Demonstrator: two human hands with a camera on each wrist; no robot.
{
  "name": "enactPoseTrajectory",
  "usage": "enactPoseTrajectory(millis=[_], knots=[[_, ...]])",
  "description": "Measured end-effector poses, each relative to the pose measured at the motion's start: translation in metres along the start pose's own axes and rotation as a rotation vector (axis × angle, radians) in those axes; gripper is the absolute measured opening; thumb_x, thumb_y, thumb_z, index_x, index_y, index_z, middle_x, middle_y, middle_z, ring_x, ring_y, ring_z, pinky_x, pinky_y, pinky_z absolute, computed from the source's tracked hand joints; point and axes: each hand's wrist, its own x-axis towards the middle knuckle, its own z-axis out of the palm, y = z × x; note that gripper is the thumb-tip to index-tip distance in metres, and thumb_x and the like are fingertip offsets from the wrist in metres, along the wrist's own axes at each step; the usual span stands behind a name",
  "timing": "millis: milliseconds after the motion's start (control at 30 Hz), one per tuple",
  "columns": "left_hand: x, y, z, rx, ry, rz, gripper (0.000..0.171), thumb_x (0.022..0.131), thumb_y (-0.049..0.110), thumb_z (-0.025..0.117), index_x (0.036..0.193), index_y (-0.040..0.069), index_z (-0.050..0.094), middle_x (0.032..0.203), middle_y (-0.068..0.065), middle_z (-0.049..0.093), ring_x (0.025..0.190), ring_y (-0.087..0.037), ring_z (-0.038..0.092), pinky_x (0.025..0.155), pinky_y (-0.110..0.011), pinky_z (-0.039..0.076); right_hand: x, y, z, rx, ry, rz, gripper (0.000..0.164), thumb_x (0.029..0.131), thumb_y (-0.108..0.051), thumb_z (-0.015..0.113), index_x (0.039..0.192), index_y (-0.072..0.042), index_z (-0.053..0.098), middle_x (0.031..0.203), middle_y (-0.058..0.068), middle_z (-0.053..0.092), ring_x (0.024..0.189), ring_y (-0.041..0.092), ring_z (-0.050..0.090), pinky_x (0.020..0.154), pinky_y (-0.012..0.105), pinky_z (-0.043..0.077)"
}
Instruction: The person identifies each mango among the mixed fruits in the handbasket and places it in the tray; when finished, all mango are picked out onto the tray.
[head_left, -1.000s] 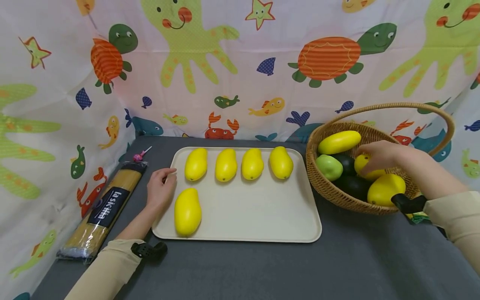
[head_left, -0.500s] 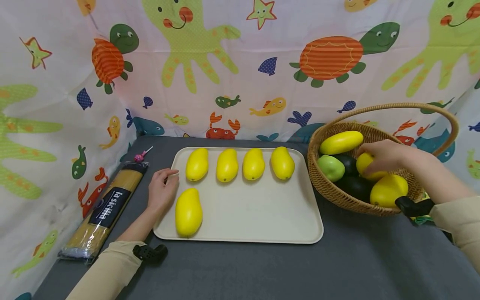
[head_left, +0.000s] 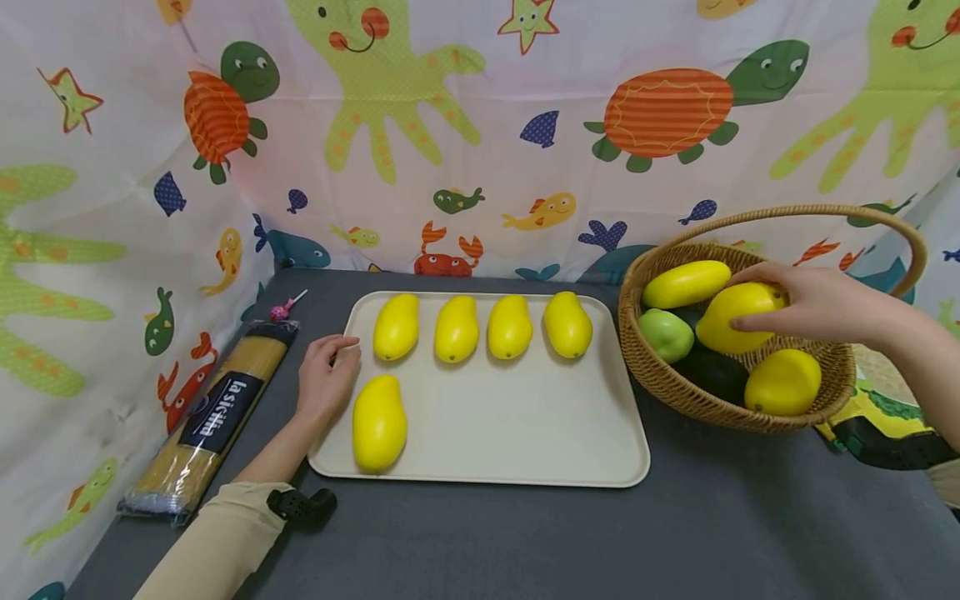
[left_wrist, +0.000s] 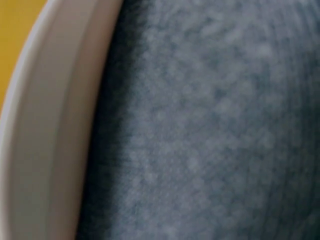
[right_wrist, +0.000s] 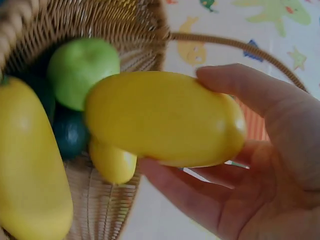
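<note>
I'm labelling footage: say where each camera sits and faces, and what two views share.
Head: worn there, facing forward and down at tray and basket; left hand and right hand show.
Left wrist: worn there, facing tray and grey surface; no hand shows.
Right wrist: worn there, facing basket; right hand holds yellow fruit.
Head and right wrist share basket and fruit.

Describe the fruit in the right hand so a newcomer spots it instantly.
Find the wicker basket right of the pale tray in the head view. Over the fruit inside it, the right hand grips a rounded yellow fruit. It's the only fruit in a hand; the other yellow ones lie in the basket or on the tray.
</note>
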Motion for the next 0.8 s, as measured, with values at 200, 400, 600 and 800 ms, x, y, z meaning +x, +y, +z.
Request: enactPoseTrajectory(millis=[200, 400, 600, 800], knots=[[0.0, 0.001, -0.001, 0.001, 0.0, -0.005, 0.033, 0.096, 0.024, 0.059, 0.12, 0.003, 0.067, 0.135, -0.015, 0.048, 0.125, -0.032, 0.044, 0.108, -0.046, 0.033, -0.012, -0.014, 0.002, 0.141, 0.053, 0.088, 0.075, 0.09, -0.054, 0.062, 0.143, -0.006, 0.04, 0.13, 0.027, 0.049, 0.103, 0.043, 0.051, 0.078, 0.055, 0.042], [0.0, 0.0, -0.001, -0.012, 0.0, -0.007, 0.032, 0.096, 0.022, 0.059, 0.12, 0.002, 0.067, 0.135, -0.015, 0.048, 0.124, -0.032, 0.044, 0.107, -0.046, 0.034, -0.02, -0.028, 0.009, 0.454, 0.056, 0.081, 0.064, 0.098, -0.039, 0.056, 0.149, -0.009, 0.03, 0.135, 0.019, 0.041, 0.099, 0.026, 0.055, 0.073, 0.033, 0.05], [0.0, -0.002, -0.002, -0.026, 0.007, -0.002, 0.032, 0.096, 0.021, 0.059, 0.12, 0.002, 0.067, 0.135, -0.015, 0.049, 0.123, -0.032, 0.046, 0.106, -0.045, 0.035, -0.015, -0.051, 0.032, 0.955, -0.034, 0.036, 0.047, 0.102, -0.021, 0.051, 0.144, -0.015, 0.031, 0.13, 0.008, 0.041, 0.098, 0.014, 0.061, 0.082, 0.026, 0.054], [0.002, -0.002, -0.001, -0.044, 0.014, -0.008, 0.032, 0.096, 0.021, 0.059, 0.12, 0.002, 0.067, 0.134, -0.015, 0.05, 0.122, -0.031, 0.047, 0.104, -0.043, 0.037, -0.006, -0.091, 0.063, 1.325, -0.166, 0.01, 0.055, 0.103, -0.02, 0.049, 0.148, -0.002, 0.025, 0.128, 0.006, 0.049, 0.106, 0.019, 0.059, 0.089, 0.034, 0.053]])
